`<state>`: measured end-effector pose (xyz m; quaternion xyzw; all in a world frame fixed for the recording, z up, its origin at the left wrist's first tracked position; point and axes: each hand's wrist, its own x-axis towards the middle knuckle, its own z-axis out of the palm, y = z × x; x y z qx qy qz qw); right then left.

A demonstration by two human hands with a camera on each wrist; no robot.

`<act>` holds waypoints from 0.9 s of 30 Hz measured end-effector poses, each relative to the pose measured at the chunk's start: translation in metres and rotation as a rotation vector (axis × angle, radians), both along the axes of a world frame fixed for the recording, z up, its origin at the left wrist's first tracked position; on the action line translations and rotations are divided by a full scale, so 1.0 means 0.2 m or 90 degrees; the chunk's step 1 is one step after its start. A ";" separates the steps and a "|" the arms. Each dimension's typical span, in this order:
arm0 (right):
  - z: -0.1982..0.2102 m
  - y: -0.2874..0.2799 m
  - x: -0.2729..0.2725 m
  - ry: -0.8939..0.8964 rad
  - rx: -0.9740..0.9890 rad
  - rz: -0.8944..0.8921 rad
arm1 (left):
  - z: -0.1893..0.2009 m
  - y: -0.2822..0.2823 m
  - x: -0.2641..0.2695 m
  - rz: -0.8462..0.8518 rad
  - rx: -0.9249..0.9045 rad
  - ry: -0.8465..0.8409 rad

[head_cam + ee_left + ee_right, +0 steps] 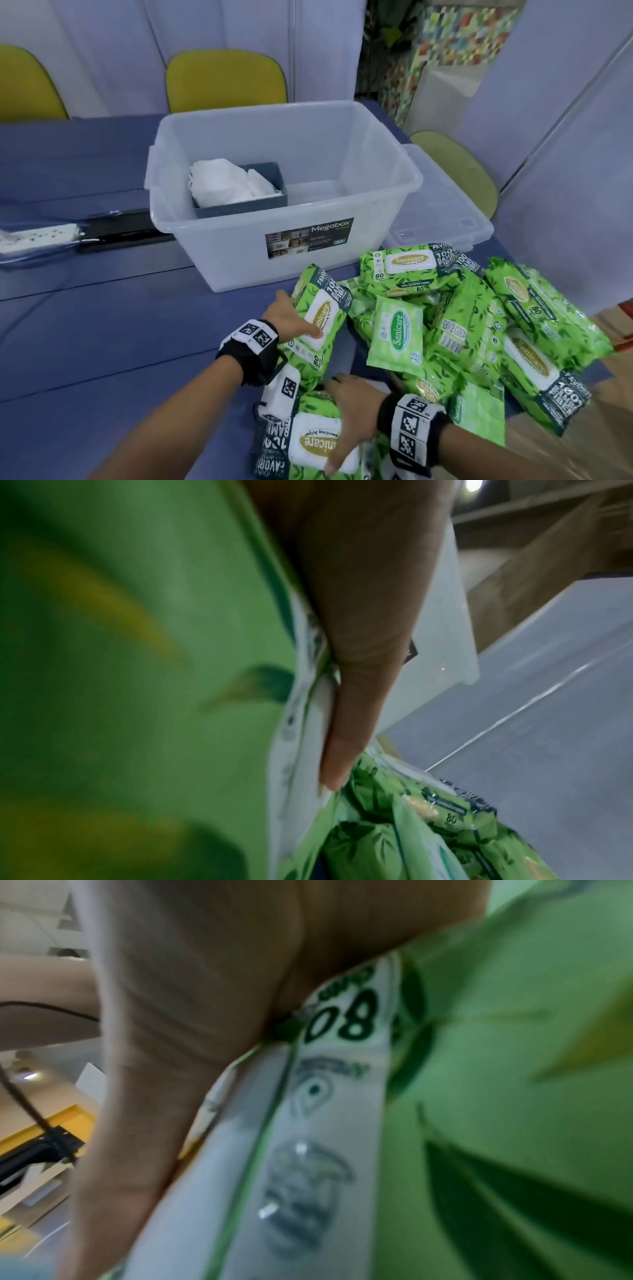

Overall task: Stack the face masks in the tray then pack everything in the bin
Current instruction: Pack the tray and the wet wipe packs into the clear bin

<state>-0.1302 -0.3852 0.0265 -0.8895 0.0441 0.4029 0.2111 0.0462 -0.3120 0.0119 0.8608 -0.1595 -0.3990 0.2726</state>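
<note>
Green wipes pack [320, 317] gripped by left hand [286, 320]; right hand [352, 416] grips another pack [318, 442]; bin [274, 240] visible head view.

Left wrist view: near wipes pack [120, 669] blurred, print unreadable; left hand [359, 620] shows thumb only, other fingers hidden.
Right wrist view: right hand [192, 1015] blurred, fingertips hidden behind pack [514, 1069].
Head view: bottom pack [318, 442] cut by lower edge; bin [260, 260] label small print illegible; masks [219, 181] in tray [239, 209], count indeterminate; lid [442, 212] partly behind bin.
</note>
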 end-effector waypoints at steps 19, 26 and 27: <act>0.94 -0.17 0.13 -0.254 -0.257 -0.067 | 1.28 0.40 0.46 -0.150 -0.379 -0.345; 1.48 -0.35 0.41 -0.491 -0.310 -0.146 | 1.49 0.26 0.68 -0.092 -0.420 -0.495; 1.51 -0.39 0.48 -0.508 -0.310 -0.142 | 1.49 0.24 0.71 -0.079 -0.419 -0.500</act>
